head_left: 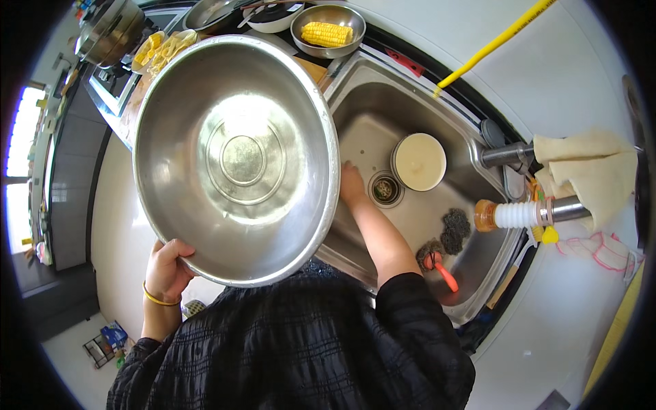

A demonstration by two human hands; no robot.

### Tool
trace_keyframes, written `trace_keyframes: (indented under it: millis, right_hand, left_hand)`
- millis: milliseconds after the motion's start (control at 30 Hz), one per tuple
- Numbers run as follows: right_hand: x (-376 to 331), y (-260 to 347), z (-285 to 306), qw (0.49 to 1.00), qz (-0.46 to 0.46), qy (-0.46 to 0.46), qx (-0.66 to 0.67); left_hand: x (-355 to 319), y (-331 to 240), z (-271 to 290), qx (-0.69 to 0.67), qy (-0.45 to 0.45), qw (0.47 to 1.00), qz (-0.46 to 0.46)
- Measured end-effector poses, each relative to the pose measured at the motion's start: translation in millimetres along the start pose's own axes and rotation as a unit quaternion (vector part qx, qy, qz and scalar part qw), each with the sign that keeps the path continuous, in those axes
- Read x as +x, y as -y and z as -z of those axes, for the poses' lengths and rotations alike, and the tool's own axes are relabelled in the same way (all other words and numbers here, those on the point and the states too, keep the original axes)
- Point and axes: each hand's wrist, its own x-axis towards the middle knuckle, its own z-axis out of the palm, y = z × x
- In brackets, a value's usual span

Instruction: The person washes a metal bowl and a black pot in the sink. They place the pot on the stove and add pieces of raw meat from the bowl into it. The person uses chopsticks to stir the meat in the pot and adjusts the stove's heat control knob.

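A large round stainless steel basin (242,225) is tipped up, its shiny inside facing me and its bottom marked with rings. My left hand (171,270) grips its lower left rim, thumb over the edge, and a yellow band circles that wrist. Beyond the basin's right side, my right hand (351,183) reaches down into the steel sink (362,130), close to the drain (385,189). Most of its fingers are hidden behind the basin's rim, so their grip does not show. A round cream-coloured bowl or lid (420,162) lies in the sink beside the drain.
In the sink's near right part lie a dark scouring pad (454,231) and an orange-handled scrubber (445,272). A faucet with a white corrugated spout (516,214) juts over the right edge, a cloth (584,167) near it. Corn sits in a metal bowl (360,35) behind.
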Motion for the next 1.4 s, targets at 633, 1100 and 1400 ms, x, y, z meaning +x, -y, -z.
trace_keyframes:
  millis: [633,1100,1400]
  right_hand:
    - [-172.8,-223.1,252.5,0.537,-0.164,-0.308,0.768]
    - [-85.9,-299.4,288.9,0.818,-0.408,-0.404,0.004]
    - [-98.6,-282.6,269.1,0.819,-0.394,-0.412,0.068]
  left_hand:
    - [-0.2,19.3,-18.5,-0.005,0.140,0.990,0.027]
    - [-31.3,36.0,0.2,-0.011,0.056,0.998,0.004]
    - [-30.2,32.8,-10.4,0.003,0.032,0.999,-0.006]
